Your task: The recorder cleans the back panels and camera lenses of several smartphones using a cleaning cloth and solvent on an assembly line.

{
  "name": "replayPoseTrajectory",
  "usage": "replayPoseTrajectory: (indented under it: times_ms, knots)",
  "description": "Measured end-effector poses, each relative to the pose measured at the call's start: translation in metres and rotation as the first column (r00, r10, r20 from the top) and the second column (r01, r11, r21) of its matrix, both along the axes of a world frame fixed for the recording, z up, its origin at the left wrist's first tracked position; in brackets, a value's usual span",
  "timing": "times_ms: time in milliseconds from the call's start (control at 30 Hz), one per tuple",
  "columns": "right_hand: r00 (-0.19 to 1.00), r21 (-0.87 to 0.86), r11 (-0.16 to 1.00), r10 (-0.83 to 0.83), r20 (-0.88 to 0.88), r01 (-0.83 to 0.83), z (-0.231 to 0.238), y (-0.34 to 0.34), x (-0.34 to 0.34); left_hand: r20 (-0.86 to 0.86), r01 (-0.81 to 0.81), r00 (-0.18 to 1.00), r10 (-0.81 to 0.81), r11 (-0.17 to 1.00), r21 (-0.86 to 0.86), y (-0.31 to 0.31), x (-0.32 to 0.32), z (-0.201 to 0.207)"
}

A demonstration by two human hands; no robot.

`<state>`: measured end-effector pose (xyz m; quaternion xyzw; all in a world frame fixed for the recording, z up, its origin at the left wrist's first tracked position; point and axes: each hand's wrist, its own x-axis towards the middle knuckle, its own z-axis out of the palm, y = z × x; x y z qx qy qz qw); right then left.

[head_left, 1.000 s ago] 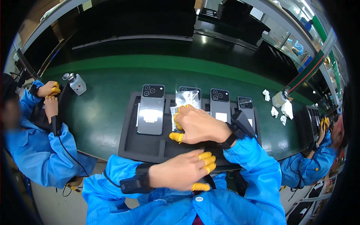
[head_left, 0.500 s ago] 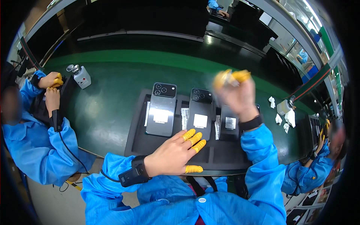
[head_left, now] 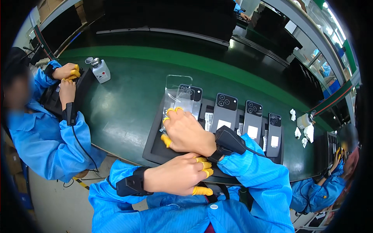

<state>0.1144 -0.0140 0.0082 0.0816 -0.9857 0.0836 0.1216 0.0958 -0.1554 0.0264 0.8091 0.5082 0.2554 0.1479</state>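
Right hand [head_left: 189, 134] holds film [head_left: 171, 97]; phone [head_left: 197, 98] partly beneath.

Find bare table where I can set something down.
The widest patch of green tabletop lies between the left white bottle and the black tray; a strip runs behind the phones. It's crowded over the tray, where your right hand holds clear film, and farther right, around white tissues and another bottle.

The right hand [head_left: 188, 132] hides the lower part of the leftmost phone [head_left: 197, 99], at twelve o'clock. Near three o'clock, a white label [head_left: 274, 141] is too small to read. At nine o'clock, a co-worker's head [head_left: 18, 87] is blurred; at one, the top edge crops another person's arm [head_left: 238, 8].
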Motion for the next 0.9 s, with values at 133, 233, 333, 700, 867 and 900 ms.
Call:
replayPoseTrajectory:
  times_ms: [133,233,333,700,867,900]
  knots:
    - [0.993,-0.462,0.880,-0.078,0.084,0.108,-0.010,0.038,-0.013,0.004,-0.188,0.982,0.188,0.982,0.033,-0.006,-0.007,0.013]
    - [0.937,-0.905,0.259,0.002,0.350,0.337,0.010,0.060,-0.014,-0.260,-0.328,0.908,0.330,0.943,0.052,-0.010,-0.015,0.009]
    - [0.959,-0.805,0.534,-0.039,0.282,0.258,0.007,0.055,-0.017,-0.174,-0.251,0.945,0.278,0.954,0.162,-0.014,-0.009,0.011]
    - [0.981,-0.055,0.991,0.108,-0.159,-0.118,-0.019,0.010,0.002,-0.119,-0.116,0.987,0.110,0.992,-0.041,-0.035,-0.009,0.022]
    - [0.995,-0.622,0.776,-0.090,0.050,0.101,-0.002,0.038,-0.014,-0.062,-0.246,0.966,0.251,0.966,0.077,-0.035,-0.021,0.015]
    - [0.970,-0.818,0.524,-0.081,0.228,0.236,0.001,0.049,-0.018,-0.083,-0.283,0.954,0.290,0.956,0.078,-0.035,-0.024,0.016]
